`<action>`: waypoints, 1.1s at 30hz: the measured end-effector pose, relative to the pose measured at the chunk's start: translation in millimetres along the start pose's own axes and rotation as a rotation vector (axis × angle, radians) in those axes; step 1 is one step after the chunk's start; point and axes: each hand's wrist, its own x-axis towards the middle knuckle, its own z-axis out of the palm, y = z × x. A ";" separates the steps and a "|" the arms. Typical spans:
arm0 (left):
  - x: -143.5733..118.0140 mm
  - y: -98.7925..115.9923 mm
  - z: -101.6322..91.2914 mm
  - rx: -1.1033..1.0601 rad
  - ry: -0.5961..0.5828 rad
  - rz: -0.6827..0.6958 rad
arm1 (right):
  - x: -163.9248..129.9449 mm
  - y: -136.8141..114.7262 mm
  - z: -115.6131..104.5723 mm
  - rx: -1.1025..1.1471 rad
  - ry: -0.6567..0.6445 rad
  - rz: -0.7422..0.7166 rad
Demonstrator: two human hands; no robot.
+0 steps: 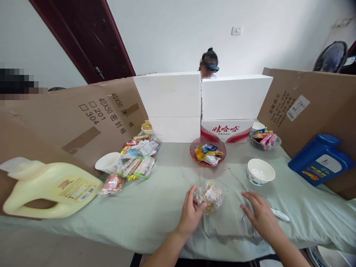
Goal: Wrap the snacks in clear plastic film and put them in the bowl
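Near the front middle of the table lies a clear, crinkled plastic bag (211,194) with pale and yellowish contents I cannot make out. My left hand (191,212) is at its left side, with the thumb against the plastic and the fingers curled around that edge. To the right, my right hand (260,214) is low over the cloth, fingers spread and holding nothing. A white spoon-like handle (280,214) shows just beyond that hand, partly hidden by it. Behind the bag stands a reddish glass bowl (194,158) with wrapped snacks (210,152).
Beyond my right hand is a white bowl (260,172). At the right are a clear snack bowl (268,145) and a blue bottle (319,159). Packaged snacks (137,165), another white bowl (107,162) and a yellow jug (52,189) occupy the left. White boxes (169,107) and cardboard panels enclose the table; a person sits behind.
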 end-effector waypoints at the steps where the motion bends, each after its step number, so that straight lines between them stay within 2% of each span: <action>1: 0.4 -0.4 -1.2 -0.038 -0.003 -0.031 | 5.5 -16.4 5.4 0.053 -0.019 -0.038; 5: 0.6 -6.2 -8.8 -0.162 -0.040 -0.116 | 26.5 -71.8 31.9 0.159 -0.089 -0.170; 8: 5.0 -6.5 -20.3 -0.167 -0.130 -0.106 | 39.8 -82.2 49.6 0.249 -0.070 -0.167; 11: 18.5 -1.0 -40.4 -0.040 -0.090 0.039 | 46.6 -63.6 54.3 0.382 0.050 -0.001; 14: 33.8 3.9 -61.9 0.111 -0.017 0.169 | 42.0 -30.9 44.5 0.449 0.159 0.224; 18: 40.6 5.2 -72.4 0.380 -0.163 0.230 | 23.0 6.0 28.0 0.422 0.128 0.435; 20: 38.3 7.6 -69.4 0.513 -0.203 0.294 | 14.4 15.3 24.0 0.390 0.127 0.456; 23: 29.8 18.6 -61.9 0.647 -0.105 0.458 | 10.0 16.4 21.0 0.342 0.173 0.375; 25: 19.3 29.7 -57.6 0.688 -0.103 0.558 | 13.4 9.6 17.6 0.316 0.239 0.304; 27: 4.3 40.6 -53.7 0.703 -0.249 0.632 | 20.4 -1.9 12.3 0.318 0.317 0.231; 29: -13.0 48.1 -49.8 0.712 -0.500 0.662 | 29.5 -16.4 6.5 0.347 0.352 0.135; 31: -27.8 51.2 -46.0 0.726 -0.729 0.645 | 38.9 -32.0 2.8 0.373 0.267 0.014; 33: -35.4 51.0 -42.3 0.736 -0.860 0.590 | 47.0 -46.7 3.3 0.347 0.082 -0.109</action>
